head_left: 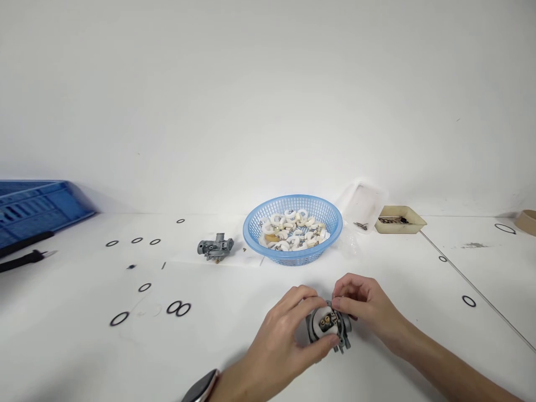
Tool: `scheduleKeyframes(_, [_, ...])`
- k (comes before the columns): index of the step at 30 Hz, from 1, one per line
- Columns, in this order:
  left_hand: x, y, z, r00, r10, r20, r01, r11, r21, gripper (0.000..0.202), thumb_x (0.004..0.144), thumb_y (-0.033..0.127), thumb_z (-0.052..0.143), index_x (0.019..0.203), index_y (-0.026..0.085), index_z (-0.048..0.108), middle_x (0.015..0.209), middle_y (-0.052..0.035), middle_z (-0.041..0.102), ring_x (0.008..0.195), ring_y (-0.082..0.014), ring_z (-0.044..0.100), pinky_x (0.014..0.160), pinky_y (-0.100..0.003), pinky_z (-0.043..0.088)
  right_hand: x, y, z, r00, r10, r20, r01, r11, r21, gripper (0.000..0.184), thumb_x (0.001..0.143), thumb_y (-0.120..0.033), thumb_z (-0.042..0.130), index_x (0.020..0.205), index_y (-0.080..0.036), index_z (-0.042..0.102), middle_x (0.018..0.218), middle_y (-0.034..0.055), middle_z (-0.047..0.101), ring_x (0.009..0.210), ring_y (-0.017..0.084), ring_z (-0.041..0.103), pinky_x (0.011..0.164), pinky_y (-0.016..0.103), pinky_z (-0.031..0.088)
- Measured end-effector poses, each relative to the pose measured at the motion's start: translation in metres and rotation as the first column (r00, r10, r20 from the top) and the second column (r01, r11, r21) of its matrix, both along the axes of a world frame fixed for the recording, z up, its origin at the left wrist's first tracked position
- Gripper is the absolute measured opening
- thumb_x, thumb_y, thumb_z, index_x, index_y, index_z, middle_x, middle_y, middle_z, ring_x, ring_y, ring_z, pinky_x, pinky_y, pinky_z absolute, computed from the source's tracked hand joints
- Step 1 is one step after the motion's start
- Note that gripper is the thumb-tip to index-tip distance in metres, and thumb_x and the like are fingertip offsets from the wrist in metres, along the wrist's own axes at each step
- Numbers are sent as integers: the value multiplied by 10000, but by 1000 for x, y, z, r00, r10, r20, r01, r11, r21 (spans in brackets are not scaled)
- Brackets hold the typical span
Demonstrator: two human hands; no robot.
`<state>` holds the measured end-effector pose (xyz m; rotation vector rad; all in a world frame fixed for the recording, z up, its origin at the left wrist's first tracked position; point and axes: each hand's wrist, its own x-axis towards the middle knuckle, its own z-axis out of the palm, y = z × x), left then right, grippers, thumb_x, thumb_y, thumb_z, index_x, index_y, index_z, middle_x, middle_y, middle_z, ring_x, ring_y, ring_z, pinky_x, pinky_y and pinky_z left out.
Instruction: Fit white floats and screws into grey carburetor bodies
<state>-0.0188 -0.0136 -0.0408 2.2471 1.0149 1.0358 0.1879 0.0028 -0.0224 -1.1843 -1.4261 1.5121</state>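
Low over the white table, a grey metal carburetor (344, 335) sits between my hands, its bowl side turned up. A white float (319, 319) lies in it around two brass jets. My left hand (285, 329) is wrapped round the carburetor from the left, thumb at its lower side and fingers on its upper side. At its upper right edge, my right hand (368, 304) is pinched with thumb and fingers together; whatever is between the fingertips is hidden. Behind them stands a blue mesh basket (293, 258) with many white floats.
A second carburetor (215, 247) stands left of the basket. Black rubber rings (119, 319) lie scattered about. On the left are a blue crate (46, 209) and a black-handled tool (23, 261). A clear plastic bag (362, 206) and a cream tray (400, 223) with small parts stand behind on the right.
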Motion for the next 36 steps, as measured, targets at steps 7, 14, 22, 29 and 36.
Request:
scheduleKeyframes(7, [0,0,-1,1000,2,3,-2,1000,26,203,891,293,722,1080,229,685,1017,-55,665,905,-220,667,756,-323,605,4,0,8,986,29,165,-42,996,73,295,831,-497,708,787,-219,619,625,-51,423,596,121,345,561,268,292])
scheduleKeyframes(14, [0,1,-2,1000,-1,7,1,1000,4,187,905,286,696,1085,236,685,995,-35,649,878,-205,654,743,-320,572,9,1,5,973,169,157,-174,985,17,267,893,-477,680,907,-214,638,746,-26,496,661,123,374,603,265,308])
scheduleKeyframes(22, [0,0,-3,1000,-15,27,15,1000,-16,178,920,291,668,1086,229,674,993,-42,642,880,-208,640,736,-331,550,15,2,5,964,228,135,-223,973,-52,229,891,-441,698,930,-226,628,698,-50,444,665,125,373,613,265,294])
scheduleKeyframes(29, [1,0,-3,1000,-24,12,24,999,-25,168,910,278,686,1069,226,673,1002,-39,640,868,-201,640,711,-309,553,25,12,1,929,351,117,-346,936,-62,316,784,-366,828,982,-232,622,675,-69,415,680,129,380,616,265,307])
scheduleKeyframes(36, [-2,0,-6,999,-34,-13,35,998,52,189,948,316,672,1115,229,658,1017,-44,633,889,-206,634,737,-321,556,26,12,-2,928,334,163,-335,942,-21,319,793,-441,824,935,-227,635,745,-36,477,725,141,426,642,280,351])
